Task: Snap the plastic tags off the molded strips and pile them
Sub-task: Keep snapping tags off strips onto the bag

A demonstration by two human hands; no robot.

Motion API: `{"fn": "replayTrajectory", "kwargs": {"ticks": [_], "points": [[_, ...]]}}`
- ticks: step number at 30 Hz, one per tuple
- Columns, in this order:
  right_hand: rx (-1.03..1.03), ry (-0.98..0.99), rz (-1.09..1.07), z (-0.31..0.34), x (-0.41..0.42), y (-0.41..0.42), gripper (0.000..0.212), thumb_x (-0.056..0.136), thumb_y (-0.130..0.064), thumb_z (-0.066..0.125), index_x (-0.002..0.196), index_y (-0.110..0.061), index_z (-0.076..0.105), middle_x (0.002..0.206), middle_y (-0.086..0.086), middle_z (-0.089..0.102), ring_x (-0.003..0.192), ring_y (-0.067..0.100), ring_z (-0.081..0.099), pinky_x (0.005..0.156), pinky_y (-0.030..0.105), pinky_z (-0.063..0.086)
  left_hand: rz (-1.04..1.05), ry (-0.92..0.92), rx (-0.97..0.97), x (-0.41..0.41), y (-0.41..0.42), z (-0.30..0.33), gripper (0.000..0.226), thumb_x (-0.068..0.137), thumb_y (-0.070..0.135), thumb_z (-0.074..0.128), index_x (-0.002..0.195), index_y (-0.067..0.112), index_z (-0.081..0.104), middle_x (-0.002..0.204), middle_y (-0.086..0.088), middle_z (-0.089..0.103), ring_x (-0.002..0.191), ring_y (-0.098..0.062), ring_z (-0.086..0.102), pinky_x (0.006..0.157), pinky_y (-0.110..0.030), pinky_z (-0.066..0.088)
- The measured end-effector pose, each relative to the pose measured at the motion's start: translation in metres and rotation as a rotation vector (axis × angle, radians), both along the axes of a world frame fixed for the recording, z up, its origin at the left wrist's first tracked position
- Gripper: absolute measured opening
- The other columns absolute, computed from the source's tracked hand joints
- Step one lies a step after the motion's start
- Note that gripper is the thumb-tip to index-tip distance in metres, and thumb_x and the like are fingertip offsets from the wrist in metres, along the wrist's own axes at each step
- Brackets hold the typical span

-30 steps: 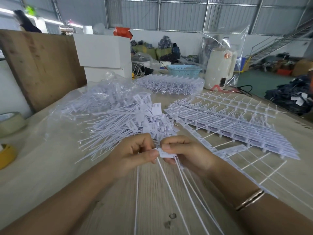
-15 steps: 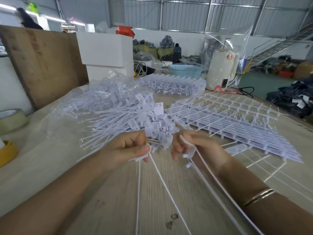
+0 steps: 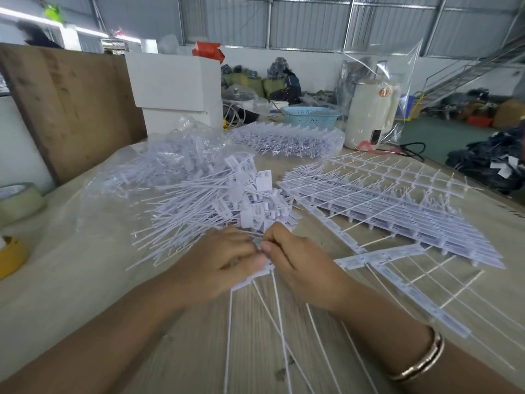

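The long white tails (image 3: 272,331) of the strip I hold run toward me across the wooden tabletop (image 3: 199,351). They fan out a little as they come near me. Their far ends meet at my hands.

My left hand (image 3: 224,263) and my right hand (image 3: 298,265) are close together, and the fingertips touch. Both grips are curled tight on the white strip (image 3: 255,275). My left thumb presses on its flat top bar. The bar lies across, from left to right, so the tails stick out from it toward me. I wear a gold bangle (image 3: 420,362) on my right wrist.

Just past my hands is the pile of loose tags (image 3: 204,206). Their thin tails point mostly left and toward me, and their square heads sit bunched on the right side of the pile. Part of the pile lies on a clear plastic bag (image 3: 136,177).

To the right lie the molded strips (image 3: 397,211), flat on the tabletop like a big white grid. Their long bars run from near left to far right.

At the left edge are two rolls of tape (image 3: 17,200). Farther back lies another bag full of tags (image 3: 287,140). Behind it are a white box (image 3: 173,81) and a blue basket (image 3: 309,116).
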State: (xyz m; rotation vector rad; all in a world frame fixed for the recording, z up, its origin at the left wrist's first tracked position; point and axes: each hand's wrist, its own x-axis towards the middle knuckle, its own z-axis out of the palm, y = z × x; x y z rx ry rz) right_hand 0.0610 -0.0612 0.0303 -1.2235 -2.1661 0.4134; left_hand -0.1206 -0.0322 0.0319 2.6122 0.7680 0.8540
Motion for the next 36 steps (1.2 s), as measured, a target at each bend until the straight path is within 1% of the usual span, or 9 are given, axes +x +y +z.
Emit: {"fn": "replayTrajectory", "kwargs": {"ticks": [4, 9, 14, 16, 20, 23, 27, 32, 36], "points": [[-0.131, 0.097, 0.068, 0.006, 0.006, 0.002, 0.023, 0.098, -0.033, 0.043, 0.075, -0.034, 0.046, 0.065, -0.011, 0.050, 0.062, 0.005, 0.047, 0.063, 0.027, 0.039, -0.105, -0.037, 0.020, 0.009, -0.003, -0.001, 0.034, 0.090, 0.036, 0.050, 0.093, 0.008, 0.069, 0.084, 0.021, 0.059, 0.082, 0.011, 0.049, 0.076, -0.012, 0.035], [-0.418, 0.192, 0.243, 0.008, 0.021, 0.002, 0.030, 0.096, -0.018, 0.048, 0.077, 0.000, 0.062, 0.057, -0.012, 0.056, 0.055, -0.004, 0.051, 0.061, 0.009, 0.038, -0.124, -0.063, -0.094, 0.006, -0.002, -0.003, 0.039, 0.089, 0.037, 0.049, 0.077, 0.003, 0.063, 0.068, 0.005, 0.055, 0.068, -0.003, 0.049, 0.065, -0.019, 0.037], [-0.526, 0.328, 0.268, 0.013, 0.020, 0.006, 0.037, 0.088, -0.030, 0.052, 0.053, -0.028, 0.062, 0.051, -0.010, 0.056, 0.048, 0.001, 0.049, 0.054, 0.014, 0.037, -0.086, -0.108, 0.032, 0.010, -0.004, 0.003, 0.029, 0.089, 0.027, 0.058, 0.070, 0.006, 0.060, 0.066, 0.016, 0.042, 0.064, 0.005, 0.040, 0.064, -0.009, 0.030], [-0.542, 0.384, 0.290, 0.014, 0.020, 0.007, 0.040, 0.087, -0.031, 0.048, 0.050, -0.030, 0.063, 0.049, -0.010, 0.056, 0.046, 0.002, 0.048, 0.053, 0.015, 0.037, -0.075, -0.132, 0.107, 0.013, -0.006, 0.006, 0.025, 0.088, 0.026, 0.054, 0.072, 0.009, 0.062, 0.068, 0.018, 0.044, 0.065, 0.006, 0.041, 0.067, -0.007, 0.030], [-0.574, 0.467, 0.360, 0.015, 0.020, 0.007, 0.039, 0.085, -0.045, 0.048, 0.051, -0.029, 0.061, 0.047, -0.010, 0.053, 0.044, 0.002, 0.043, 0.050, 0.017, 0.034, 0.011, -0.103, 0.253, 0.013, -0.004, 0.007, 0.032, 0.089, 0.031, 0.051, 0.069, 0.008, 0.062, 0.061, 0.004, 0.051, 0.064, -0.005, 0.039, 0.063, -0.025, 0.033], [-0.594, 0.518, 0.414, 0.014, 0.021, 0.008, 0.038, 0.079, -0.056, 0.059, 0.053, -0.030, 0.063, 0.048, -0.012, 0.053, 0.044, 0.001, 0.044, 0.049, 0.015, 0.034, 0.015, -0.114, 0.307, 0.014, -0.005, 0.007, 0.028, 0.089, 0.028, 0.052, 0.069, 0.010, 0.060, 0.061, 0.006, 0.048, 0.064, -0.005, 0.037, 0.063, -0.023, 0.031], [-0.584, 0.579, 0.438, 0.012, 0.022, 0.011, 0.039, 0.072, -0.064, 0.062, 0.059, -0.028, 0.068, 0.048, -0.011, 0.051, 0.044, 0.001, 0.041, 0.049, 0.014, 0.034, -0.042, -0.273, 0.111, 0.017, -0.010, 0.004, 0.015, 0.088, 0.026, 0.051, 0.075, 0.021, 0.055, 0.064, 0.008, 0.047, 0.061, -0.008, 0.042, 0.062, -0.017, 0.033], [-0.541, 0.665, 0.464, 0.011, 0.020, 0.010, 0.031, 0.080, -0.053, 0.059, 0.069, -0.027, 0.072, 0.053, -0.012, 0.057, 0.046, 0.000, 0.043, 0.048, 0.014, 0.034, -0.037, -0.411, -0.173, 0.019, -0.010, -0.006, 0.028, 0.087, 0.034, 0.049, 0.082, 0.012, 0.066, 0.071, -0.002, 0.063, 0.067, -0.009, 0.059, 0.064, -0.020, 0.045], [-0.487, 0.684, 0.448, 0.011, 0.016, 0.010, 0.031, 0.096, -0.024, 0.047, 0.073, -0.020, 0.067, 0.059, -0.013, 0.062, 0.047, -0.001, 0.043, 0.047, 0.015, 0.033, -0.048, -0.487, -0.372, 0.020, -0.009, -0.009, 0.030, 0.085, 0.040, 0.050, 0.085, 0.013, 0.064, 0.072, 0.003, 0.065, 0.069, -0.033, 0.058, 0.065, -0.043, 0.047]]}}
